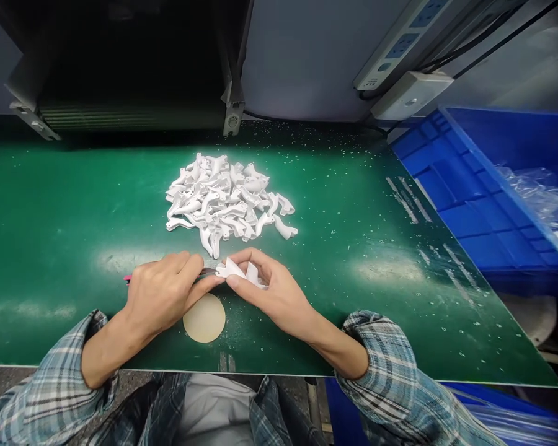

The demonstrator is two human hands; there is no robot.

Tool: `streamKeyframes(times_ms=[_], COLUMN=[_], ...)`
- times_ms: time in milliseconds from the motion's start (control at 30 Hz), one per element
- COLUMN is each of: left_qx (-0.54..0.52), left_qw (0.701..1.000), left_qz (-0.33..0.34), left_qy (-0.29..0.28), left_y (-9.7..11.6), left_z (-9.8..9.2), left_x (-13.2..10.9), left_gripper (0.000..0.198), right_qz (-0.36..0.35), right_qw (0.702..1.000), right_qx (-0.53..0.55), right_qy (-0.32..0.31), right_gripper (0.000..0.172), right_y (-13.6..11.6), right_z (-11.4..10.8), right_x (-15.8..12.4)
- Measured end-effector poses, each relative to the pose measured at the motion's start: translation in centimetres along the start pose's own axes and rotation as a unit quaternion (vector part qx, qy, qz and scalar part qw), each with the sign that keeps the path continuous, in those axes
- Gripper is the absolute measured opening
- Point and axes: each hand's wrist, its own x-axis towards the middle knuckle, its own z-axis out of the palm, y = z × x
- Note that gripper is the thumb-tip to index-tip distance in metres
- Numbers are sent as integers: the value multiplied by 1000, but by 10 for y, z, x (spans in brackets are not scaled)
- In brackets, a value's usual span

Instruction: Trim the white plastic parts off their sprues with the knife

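Looking down: a head-worn view over a green bench mat [60, 217], with both hands near its front edge, at 6 o'clock from the centre of the view.

Left sleeve: a blue-and-white plaid cuff [51, 396] ends partway up the forearm at 7 o'clock.

Left hand [160, 294]: clamped around a slim pink-handled tool [128, 279]. Most of the tool is hidden by the fingers; its pink end sticks out toward 9 o'clock, and its dark tip [208, 271] meets the white plastic part.

Beige disc: a round, flat disc [204, 318] lies on the mat, just below the hands and partly under the left hand's thumb side.

Right hand [272, 292]: thumb and fingers pinch together on a curved white plastic part [240, 274], which sits between the two hands.

Parts pile: a loose heap of similar white plastic parts [223, 201] lies at 12 o'clock from the hands, just apart from them.

Right sleeve: a matching plaid cuff [381, 365] sits at 4 o'clock.

Far right: a blue plastic crate [465, 192] holding clear plastic film [539, 198] stands at 2 o'clock. A white power strip [393, 52] and a white adapter box [411, 96] are above it.
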Motion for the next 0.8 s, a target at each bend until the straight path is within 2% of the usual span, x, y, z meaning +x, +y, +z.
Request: streamKeyframes(times_ms=[267, 400, 500, 600, 700, 800], left_qx=[-7, -84, -197, -293, -329, -328], left_qw=[1000, 996, 977, 948, 938, 941], left_qz=[-1, -14, -61, -100, -87, -74], left_qy=[-9, -28, -50, -70, -62, -47], left_y=[1, -1, -3, -4, -2, 0], left_z=[-1, 2, 3, 1, 1, 4], left_x=[-1, -6, -7, -5, -3, -4], left_gripper=[50, 48, 44, 32, 29, 24], right_qz=[0, 1, 11, 34, 55, 64], right_qw=[1000, 999, 994, 968, 936, 927], right_qx=[-1, 30, 104, 245, 343, 366], right_qy=[11, 11, -12, -44, -55, -51], right_gripper=[30, 34, 36, 31, 29, 27], right_y=[-1, 3, 8, 11, 11, 9], right_z=[2, 2, 1, 0, 1, 2], right_x=[-1, 0, 3, 6, 8, 9])
